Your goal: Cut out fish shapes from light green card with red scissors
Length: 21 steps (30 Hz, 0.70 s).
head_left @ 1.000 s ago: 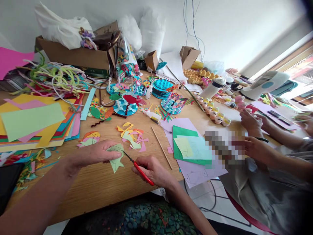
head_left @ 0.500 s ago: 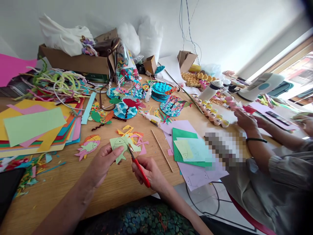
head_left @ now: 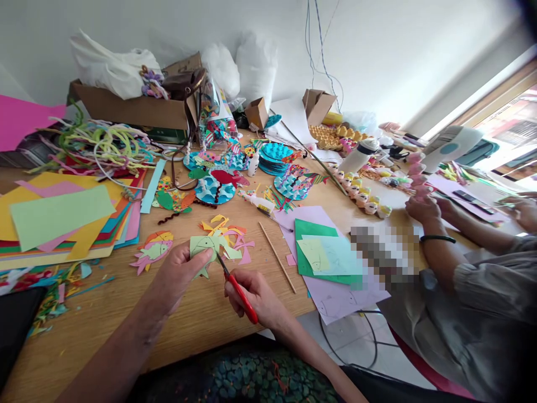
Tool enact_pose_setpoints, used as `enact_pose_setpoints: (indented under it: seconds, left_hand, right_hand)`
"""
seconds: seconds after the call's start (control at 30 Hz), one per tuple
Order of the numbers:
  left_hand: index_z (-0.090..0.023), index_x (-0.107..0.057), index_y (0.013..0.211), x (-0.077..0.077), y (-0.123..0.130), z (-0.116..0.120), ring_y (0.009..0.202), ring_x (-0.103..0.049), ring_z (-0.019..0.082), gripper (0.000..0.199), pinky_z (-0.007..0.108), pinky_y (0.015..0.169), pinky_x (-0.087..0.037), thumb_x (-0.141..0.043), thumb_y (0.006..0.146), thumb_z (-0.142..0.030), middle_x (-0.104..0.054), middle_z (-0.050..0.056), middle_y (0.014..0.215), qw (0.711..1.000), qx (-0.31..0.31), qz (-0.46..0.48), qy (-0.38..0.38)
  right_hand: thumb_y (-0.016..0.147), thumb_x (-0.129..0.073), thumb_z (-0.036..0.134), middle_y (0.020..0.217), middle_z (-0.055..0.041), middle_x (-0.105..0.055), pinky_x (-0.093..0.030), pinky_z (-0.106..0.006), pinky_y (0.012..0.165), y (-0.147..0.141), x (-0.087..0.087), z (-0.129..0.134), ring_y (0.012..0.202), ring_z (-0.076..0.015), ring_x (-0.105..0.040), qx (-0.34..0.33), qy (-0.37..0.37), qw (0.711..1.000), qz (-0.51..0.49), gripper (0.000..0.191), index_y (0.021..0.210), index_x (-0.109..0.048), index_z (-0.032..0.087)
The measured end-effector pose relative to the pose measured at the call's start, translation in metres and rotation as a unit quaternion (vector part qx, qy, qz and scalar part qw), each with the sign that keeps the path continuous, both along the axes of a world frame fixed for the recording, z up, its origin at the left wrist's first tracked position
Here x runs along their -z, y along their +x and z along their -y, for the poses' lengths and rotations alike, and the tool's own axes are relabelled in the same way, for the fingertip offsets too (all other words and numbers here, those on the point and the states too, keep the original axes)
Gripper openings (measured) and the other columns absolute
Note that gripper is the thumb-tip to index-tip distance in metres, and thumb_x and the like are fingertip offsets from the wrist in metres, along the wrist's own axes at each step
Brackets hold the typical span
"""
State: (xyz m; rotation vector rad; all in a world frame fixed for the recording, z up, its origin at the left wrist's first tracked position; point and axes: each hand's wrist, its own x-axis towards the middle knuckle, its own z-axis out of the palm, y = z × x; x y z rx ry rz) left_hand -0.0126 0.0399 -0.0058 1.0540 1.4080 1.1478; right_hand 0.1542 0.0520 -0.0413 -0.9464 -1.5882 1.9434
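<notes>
A big pile of colored paper (head_left: 62, 215) sits on the tabletop (head_left: 100, 319). Next lie some paper fish (head_left: 154, 249). The left hand (head_left: 180, 275) pinches a green paper (head_left: 204, 245) in its fingers, with a fish drawn on it. Red scissors (head_left: 240, 294) touch its right side, gripped by the right hand's fingers (head_left: 242, 276). Then comes a thin stick (head_left: 277, 257).

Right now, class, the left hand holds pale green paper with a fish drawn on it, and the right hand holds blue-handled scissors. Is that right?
Not quite: the scissors in the right hand are red-handled, as the head view shows. The left hand holds pale green paper with a fish drawn on it.
</notes>
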Motion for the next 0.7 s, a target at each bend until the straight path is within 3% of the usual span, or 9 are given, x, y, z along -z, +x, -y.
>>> enact_pose_setpoints:
  seconds: [0.47,0.7]
  left_hand:
    - [-0.02,-0.048,0.058,0.0066,-0.0015,0.0002,0.056,-0.037,0.012,0.024,0.026,0.055,-0.033,-0.056,0.077,-0.033,-0.044,-0.005,0.054,0.999,0.016,0.038,-0.002]
    - [-0.02,-0.048,0.056,0.0065,-0.0001,-0.0023,0.053,-0.037,0.011,0.024,0.025,0.052,-0.032,-0.057,0.072,-0.035,-0.044,-0.006,0.051,0.999,0.009,0.035,-0.005]
  right_hand:
    - [0.078,-0.058,0.054,0.046,0.0064,-0.042,-0.029,-0.018,0.039,-0.0001,-0.0016,-0.001,0.04,-0.0061,-0.037,0.007,0.003,1.0,-0.003,0.043,0.058,-0.042,0.019]
    - [0.078,-0.057,0.051,0.046,0.0067,-0.04,-0.028,-0.019,0.039,0.0008,-0.0005,-0.0015,0.04,-0.0062,-0.036,0.001,0.003,1.0,0.004,0.041,0.059,-0.042,0.019]
